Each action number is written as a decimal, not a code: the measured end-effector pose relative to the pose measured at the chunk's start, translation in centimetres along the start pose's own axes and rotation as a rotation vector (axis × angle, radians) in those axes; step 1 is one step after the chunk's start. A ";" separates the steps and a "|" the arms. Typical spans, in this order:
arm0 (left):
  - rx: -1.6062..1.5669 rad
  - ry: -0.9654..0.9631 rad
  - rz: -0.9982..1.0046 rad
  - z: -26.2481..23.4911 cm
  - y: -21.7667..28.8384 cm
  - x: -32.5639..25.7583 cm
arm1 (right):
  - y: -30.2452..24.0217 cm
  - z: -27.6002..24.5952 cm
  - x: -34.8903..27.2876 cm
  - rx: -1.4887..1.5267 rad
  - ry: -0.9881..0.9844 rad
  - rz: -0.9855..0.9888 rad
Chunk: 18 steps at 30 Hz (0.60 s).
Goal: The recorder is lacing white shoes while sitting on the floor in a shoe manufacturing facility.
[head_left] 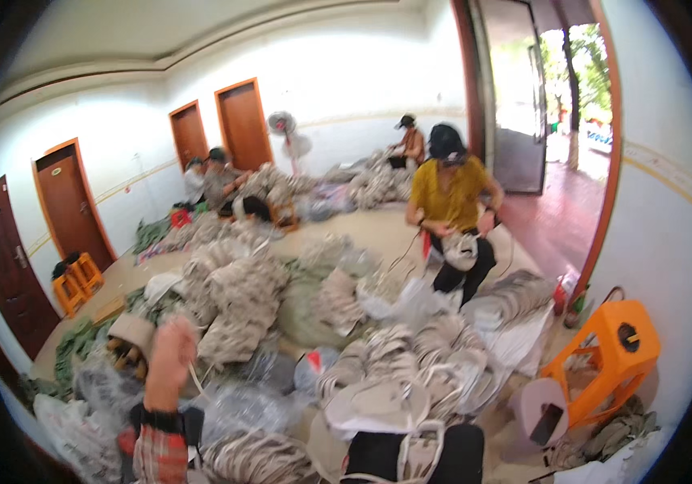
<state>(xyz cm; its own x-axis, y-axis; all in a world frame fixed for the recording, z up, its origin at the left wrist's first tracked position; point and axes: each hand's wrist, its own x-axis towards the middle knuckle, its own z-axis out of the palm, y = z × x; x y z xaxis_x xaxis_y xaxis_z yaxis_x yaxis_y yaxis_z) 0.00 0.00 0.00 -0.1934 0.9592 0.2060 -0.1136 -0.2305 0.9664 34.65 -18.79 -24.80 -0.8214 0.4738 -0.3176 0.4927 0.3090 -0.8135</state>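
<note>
Below the left hand (172, 345), seemingly clenching it, ran a thin off-white cord (196, 379). Pulling step, probably; next likely needed slack. Right hand wasn't visible.

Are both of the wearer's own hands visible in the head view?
No, only the left hand shows, raised above a dark wristband and a red plaid sleeve.

fabric piece (420, 453) lies on lap (463, 453), left of stool (614, 331).

Head-worn fisheye, outward and downward
</note>
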 end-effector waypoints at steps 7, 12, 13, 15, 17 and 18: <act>0.256 -0.817 -0.511 15.2 -11.9 -13.0 | -1.0 2.4 -0.5 0.101 0.481 0.010; 0.854 -0.840 -0.301 17.5 -18.6 -18.9 | 0.9 0.2 -4.1 -0.222 0.478 0.090; 0.906 -0.887 -0.109 18.4 -19.8 -19.6 | 1.3 0.6 -5.5 -0.180 0.439 -0.057; 0.849 -0.962 -0.179 19.4 -21.4 -21.5 | -0.1 0.9 -7.6 -0.141 0.343 -0.014; 0.974 -0.884 0.402 19.0 -23.8 -23.3 | 1.5 1.9 -8.8 -0.078 0.495 0.125; 0.986 -0.859 0.400 19.3 -23.8 -24.1 | 1.7 1.9 -9.2 -0.019 0.663 0.261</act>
<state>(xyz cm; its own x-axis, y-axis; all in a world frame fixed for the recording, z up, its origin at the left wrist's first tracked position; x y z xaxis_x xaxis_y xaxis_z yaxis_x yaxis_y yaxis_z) 26.22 -14.50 -24.95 0.6526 0.7372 0.1749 0.6121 -0.6490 0.4518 42.46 -24.16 -24.17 -0.3311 0.9342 -0.1327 0.6592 0.1284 -0.7409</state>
